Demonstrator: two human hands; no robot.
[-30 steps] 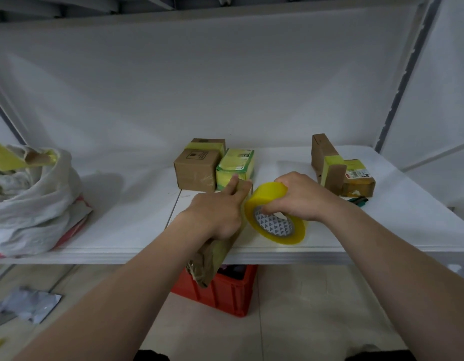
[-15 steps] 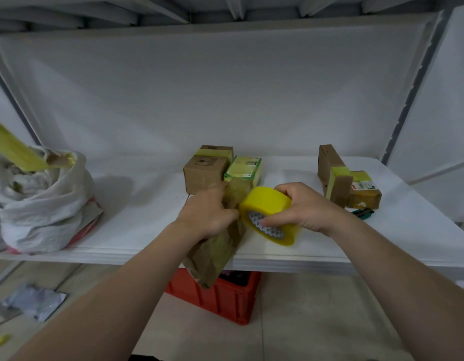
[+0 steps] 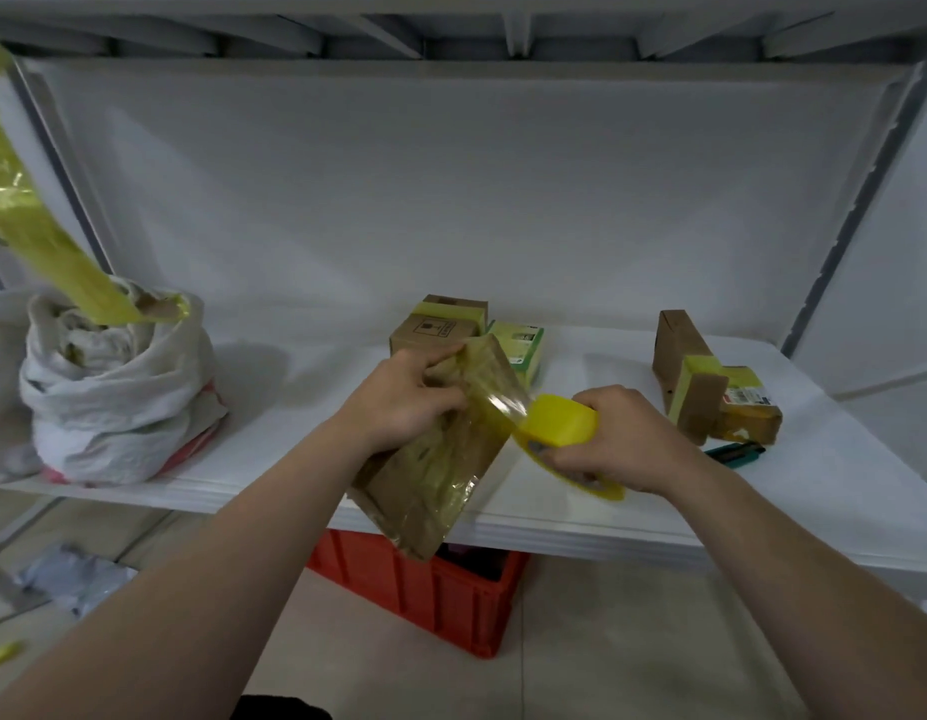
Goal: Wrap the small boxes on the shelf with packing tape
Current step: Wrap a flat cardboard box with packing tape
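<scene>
My left hand [image 3: 404, 394] grips the upper end of a flat brown package [image 3: 440, 459] covered in yellowish tape, tilted over the front edge of the white shelf [image 3: 295, 433]. My right hand [image 3: 617, 439] holds a yellow tape roll [image 3: 560, 426] just right of the package, with a strip of tape running from the roll to the package's upper right edge. Behind stand a brown box [image 3: 435, 330] and a green-labelled box [image 3: 523, 345]. At the right lie two more taped brown boxes [image 3: 705, 376].
A white sack [image 3: 113, 397] with a yellow tape strip [image 3: 45, 241] sticking up sits at the shelf's left. A dark cutter [image 3: 736, 452] lies right of my right hand. A red crate [image 3: 430, 589] stands on the floor under the shelf. Grey wrapping lies on the floor at left.
The package's top has lifted up and swung right. My right hand has drawn the roll to the right, away from the package, pulling out a strip of tape. My view has shifted.
</scene>
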